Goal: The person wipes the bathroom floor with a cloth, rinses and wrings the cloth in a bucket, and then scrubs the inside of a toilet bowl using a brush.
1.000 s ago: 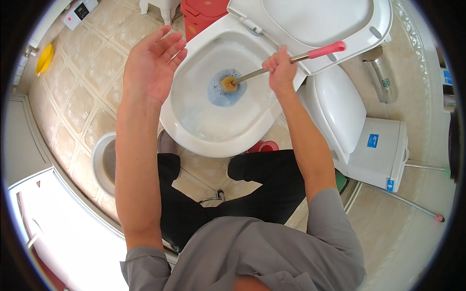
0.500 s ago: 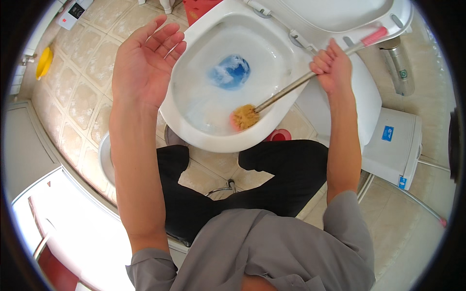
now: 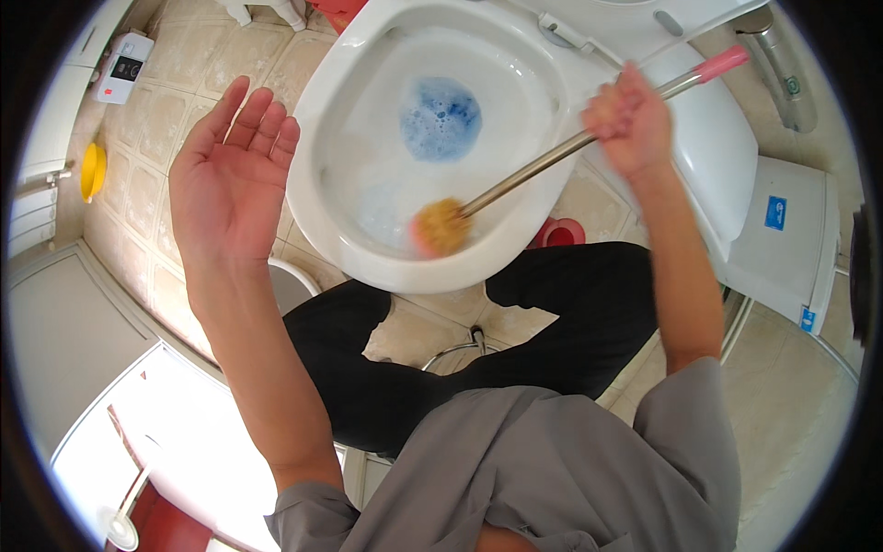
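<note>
My right hand (image 3: 629, 124) is wrapped round the metal handle of a toilet brush (image 3: 533, 168), which has a pink grip end. Its round tan-and-pink bristle head rests against the inner front wall of the white toilet bowl (image 3: 308, 166). Foamy blue water (image 3: 441, 120) lies at the bottom of the bowl. Palm up and holding nothing, my left hand (image 3: 235, 175) hovers left of the rim with its fingers stretched out. The right hand and the brush head are slightly blurred.
The raised toilet seat and lid lean at the far right, by the white cistern (image 3: 782, 244). A pink-red object (image 3: 561, 232) stands on the floor right of the bowl. A grey-white bucket (image 3: 292, 285) is beside my left leg. A yellow basin (image 3: 93, 172) leans at the far left.
The brush head has shifted slightly left along the bowl's inner front wall. My left hand has moved left and nearer to me. The blue water has turned foamier, and the whole view has shifted.
</note>
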A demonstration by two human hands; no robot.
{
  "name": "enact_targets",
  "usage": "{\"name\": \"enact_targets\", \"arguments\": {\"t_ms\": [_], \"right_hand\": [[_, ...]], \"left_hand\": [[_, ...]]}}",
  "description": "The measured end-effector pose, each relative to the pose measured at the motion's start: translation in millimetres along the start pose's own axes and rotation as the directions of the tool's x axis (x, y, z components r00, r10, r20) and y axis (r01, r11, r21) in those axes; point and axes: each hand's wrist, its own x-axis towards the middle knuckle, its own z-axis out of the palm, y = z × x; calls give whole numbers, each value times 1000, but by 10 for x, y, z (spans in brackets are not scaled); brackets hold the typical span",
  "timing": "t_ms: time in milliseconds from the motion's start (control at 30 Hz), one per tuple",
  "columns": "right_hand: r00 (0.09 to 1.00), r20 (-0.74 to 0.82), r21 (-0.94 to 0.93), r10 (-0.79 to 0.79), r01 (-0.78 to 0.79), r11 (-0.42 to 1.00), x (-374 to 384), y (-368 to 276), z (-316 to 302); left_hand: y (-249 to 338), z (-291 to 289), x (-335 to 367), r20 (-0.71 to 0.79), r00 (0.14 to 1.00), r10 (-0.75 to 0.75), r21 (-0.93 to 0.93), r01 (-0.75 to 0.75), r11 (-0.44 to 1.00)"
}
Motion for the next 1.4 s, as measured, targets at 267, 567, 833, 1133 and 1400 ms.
{"name": "enact_targets", "arguments": {"t_ms": [267,567,833,1133,1400], "right_hand": [[999,43,198,2,-10,980,-377,556,-148],[995,79,317,-67,39,948,-616,895,-86],[994,-96,451,-52,90,888,-714,1172,-166],[983,-123,416,-138,178,892,-865,1225,-238],[917,107,362,-383,323,874,-1422,1361,-297]], "left_hand": [[39,-90,24,110,994,-24,-41,29,999],[32,-81,128,156,986,-64,-60,74,995],[19,41,96,203,977,-59,-74,76,994],[-230,154,75,68,995,-67,13,66,998],[-171,79,26,50,998,-31,31,29,999]]}}
